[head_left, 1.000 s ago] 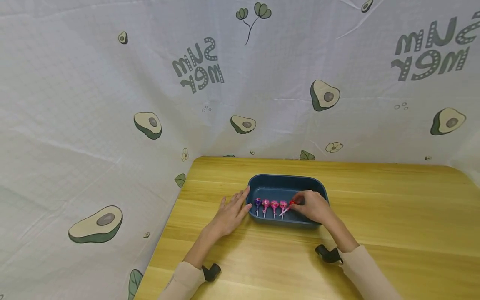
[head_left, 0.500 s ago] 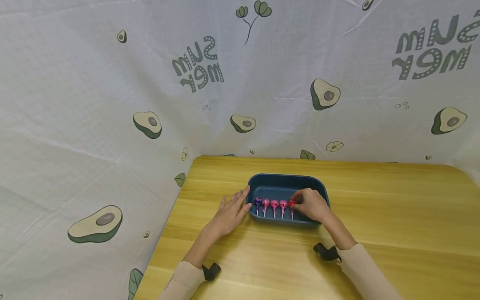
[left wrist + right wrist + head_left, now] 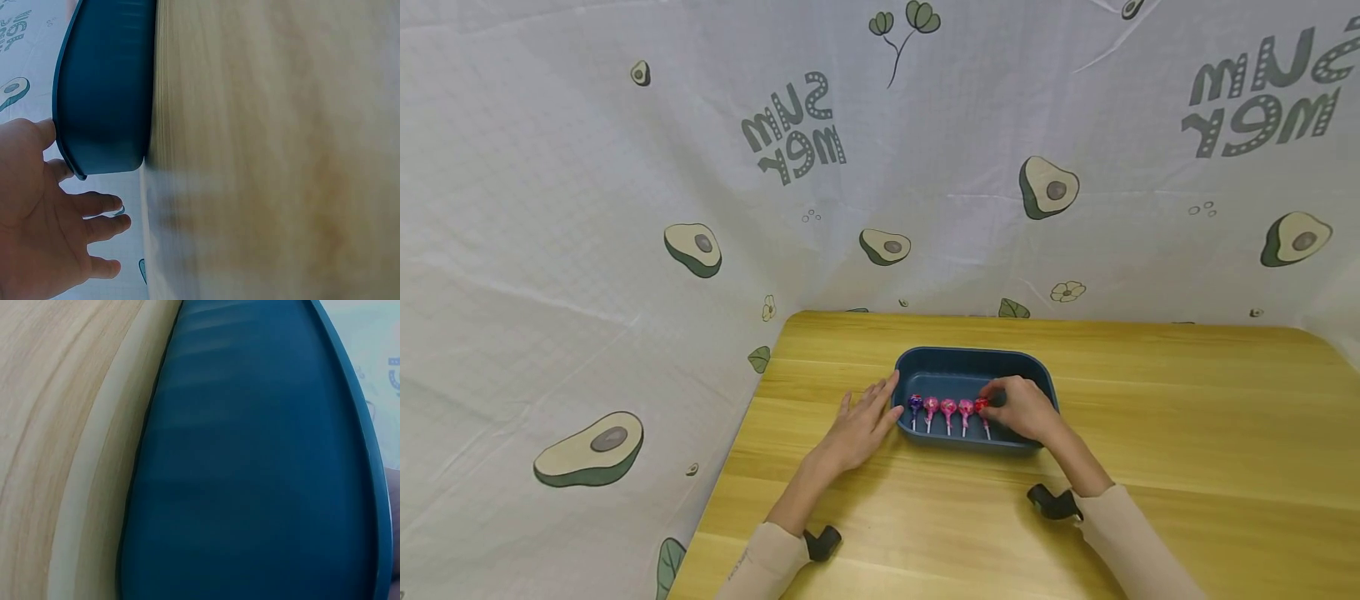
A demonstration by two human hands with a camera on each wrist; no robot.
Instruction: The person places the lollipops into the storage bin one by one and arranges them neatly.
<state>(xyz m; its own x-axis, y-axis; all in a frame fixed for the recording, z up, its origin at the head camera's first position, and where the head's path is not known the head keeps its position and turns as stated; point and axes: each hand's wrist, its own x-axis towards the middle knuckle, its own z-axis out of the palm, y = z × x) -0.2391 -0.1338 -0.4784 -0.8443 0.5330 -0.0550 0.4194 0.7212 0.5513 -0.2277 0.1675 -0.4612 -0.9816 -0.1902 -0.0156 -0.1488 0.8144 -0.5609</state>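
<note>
A dark blue tray stands on the table, with a row of lollipops along its near side. The leftmost is a purple lollipop; several pink lollipops lie beside it, sticks toward me. At the right end of the row, my right hand pinches the head of a red lollipop between thumb and fingers. My left hand rests at the tray's left end, fingers spread and fingertips at the rim. In the right wrist view the tray wall hides nearly all of that hand.
The wooden table extends around the tray, widest to the right. A white cloth with avocado prints hangs behind the table and along its left side. Black wrist mounts sit at both sleeves.
The red lollipop's stick has swung from slanting across the neighbouring pink one to pointing toward me, roughly in line with the row. The left hand keeps its place.
</note>
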